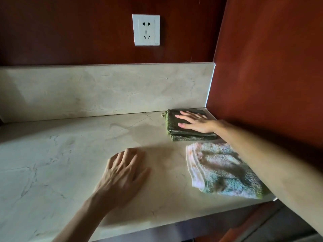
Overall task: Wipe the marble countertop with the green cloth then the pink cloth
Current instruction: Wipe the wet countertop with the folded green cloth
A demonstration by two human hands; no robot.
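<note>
The folded dark green cloth (176,127) lies in the back right corner of the beige marble countertop (61,154). My right hand (195,122) rests flat on top of it with straight, spread fingers. The pink cloth (215,169), fluffy and loosely folded, lies just in front of the green one, partly under my right forearm. My left hand (125,169) hovers or rests palm down on the bare marble in the middle, fingers loosely bent and blurred, holding nothing.
A marble backsplash (104,91) runs along the back under a dark red wall with a white power socket (146,29). A red side wall (271,75) closes off the right. The counter's front edge (157,226) runs across the bottom.
</note>
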